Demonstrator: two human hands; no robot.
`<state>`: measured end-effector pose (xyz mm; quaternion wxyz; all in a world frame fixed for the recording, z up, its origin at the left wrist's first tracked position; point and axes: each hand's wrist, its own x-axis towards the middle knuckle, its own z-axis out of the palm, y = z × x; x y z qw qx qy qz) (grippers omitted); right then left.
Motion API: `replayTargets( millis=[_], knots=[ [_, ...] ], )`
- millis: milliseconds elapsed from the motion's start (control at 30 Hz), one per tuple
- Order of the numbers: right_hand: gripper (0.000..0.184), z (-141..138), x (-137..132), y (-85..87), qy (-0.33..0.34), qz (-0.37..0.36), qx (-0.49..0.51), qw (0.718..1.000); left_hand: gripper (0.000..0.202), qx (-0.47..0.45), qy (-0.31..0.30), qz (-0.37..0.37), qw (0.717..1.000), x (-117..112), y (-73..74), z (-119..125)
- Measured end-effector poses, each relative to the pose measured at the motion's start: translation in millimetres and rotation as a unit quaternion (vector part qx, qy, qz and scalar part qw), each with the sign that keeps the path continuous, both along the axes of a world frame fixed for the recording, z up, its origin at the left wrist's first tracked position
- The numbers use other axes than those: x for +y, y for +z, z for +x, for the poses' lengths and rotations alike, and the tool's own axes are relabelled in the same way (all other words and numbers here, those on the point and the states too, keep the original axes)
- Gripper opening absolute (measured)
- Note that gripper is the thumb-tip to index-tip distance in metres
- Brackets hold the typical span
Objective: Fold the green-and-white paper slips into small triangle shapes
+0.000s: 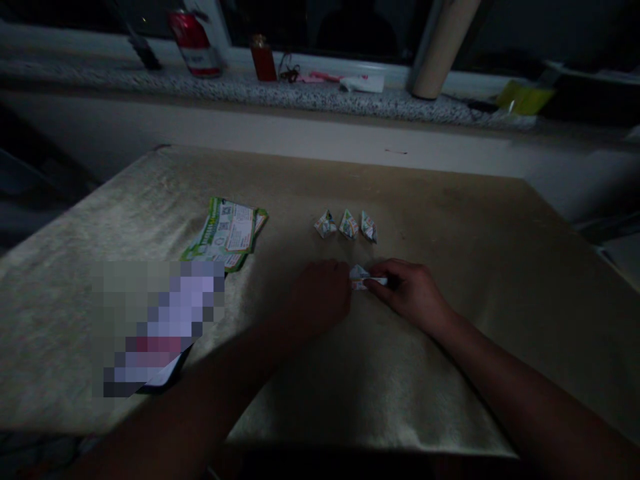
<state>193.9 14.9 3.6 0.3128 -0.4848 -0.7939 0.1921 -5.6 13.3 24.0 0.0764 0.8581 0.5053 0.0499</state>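
Note:
A small piece of folded printed paper or wrapper [359,283], with a pointed top, lies between my two hands just over the table. My right hand [415,290] pinches its right end between thumb and fingers. Closed at its left end is my left hand [320,293], seen from the back in shadow, with its fingertips hidden. Just beyond the hands stand three small folded pieces in a row: a left one [327,225], a middle one [349,225] and a right one [369,227]. They carry similar print and have pointed shapes.
Green-edged printed packets [235,230] lie overlapping at the left of the table [475,220]. Nearer is a phone-like device [170,370], mostly blurred out. On the windowsill [310,97] stand a red can [195,47], a red bottle [263,60] and a cardboard tube [443,50].

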Motion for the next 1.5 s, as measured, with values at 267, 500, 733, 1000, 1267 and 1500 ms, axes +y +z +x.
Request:
replayTargets(
  millis=[267, 500, 733, 1000, 1267, 1500],
  knots=[
    [0.005, -4.4, 1.9, -2.5, -0.027, -0.007, 0.009, 1.0, 0.022, -0.001, 0.006, 0.009, 1.0, -0.5, -0.9, 2.5],
    [0.004, -5.6, 2.3, -1.6, -0.039, -0.021, -0.002, 0.999, 0.021, 0.0, 0.016, -0.018, 1.0, 1.2, 2.8, 3.3],
    [0.002, -5.1, 2.1, -0.9, -0.041, -0.022, -0.008, 0.999, 0.02, -0.02, -0.003, 0.006, 1.0, 0.4, -3.4, -0.2],
    [0.005, -7.3, 2.2, 2.3, -0.052, -0.055, -0.015, 0.997, 0.019, -0.046, 0.038, -0.038, 0.997, 1.8, 1.0, -0.8],
    [0.004, -7.8, 1.9, 2.5, -0.076, -0.058, -0.024, 0.995, 0.02, -0.046, 0.045, -0.055, 0.996, 3.5, 0.2, 0.2],
    [0.015, -10.5, 1.1, 2.3, -0.074, -0.044, -0.036, 0.996, 0.02, -0.05, 0.055, -0.061, 0.995, 3.8, 0.9, -0.2]
  ],
)
